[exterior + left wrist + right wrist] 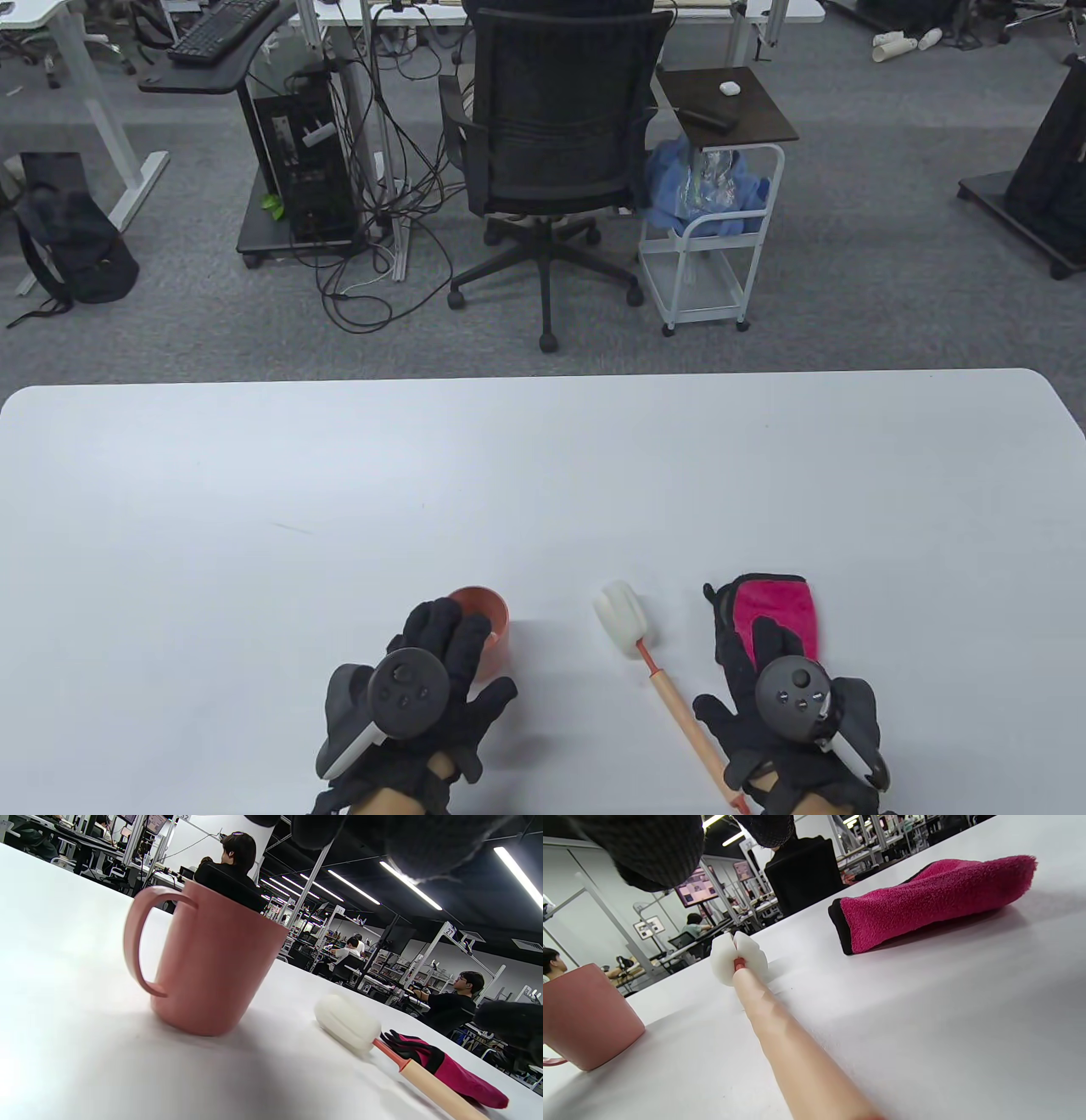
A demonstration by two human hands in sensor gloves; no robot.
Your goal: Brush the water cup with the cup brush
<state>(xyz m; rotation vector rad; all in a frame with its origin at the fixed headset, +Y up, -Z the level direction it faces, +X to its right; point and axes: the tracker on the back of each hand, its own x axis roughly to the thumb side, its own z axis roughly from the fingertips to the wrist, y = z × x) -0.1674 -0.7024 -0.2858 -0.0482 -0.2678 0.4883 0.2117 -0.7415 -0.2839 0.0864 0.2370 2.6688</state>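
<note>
A pink water cup (488, 613) stands upright on the white table (254, 509), near the front. My left hand (458, 662) hovers over its near side with the fingers spread and grips nothing. In the left wrist view the cup (212, 963) stands free, handle to the left, with my fingers (407, 840) above it. The cup brush (670, 696) lies flat to the right of the cup, white sponge head (622, 618) pointing away from me. My right hand (734, 671) lies open just right of the brush handle (797, 1052), without touching it.
A folded pink cloth (785, 611) lies under and beyond my right fingers; it also shows in the right wrist view (933, 899). A black office chair (551, 136) and a small white cart (713, 212) stand beyond the table's far edge.
</note>
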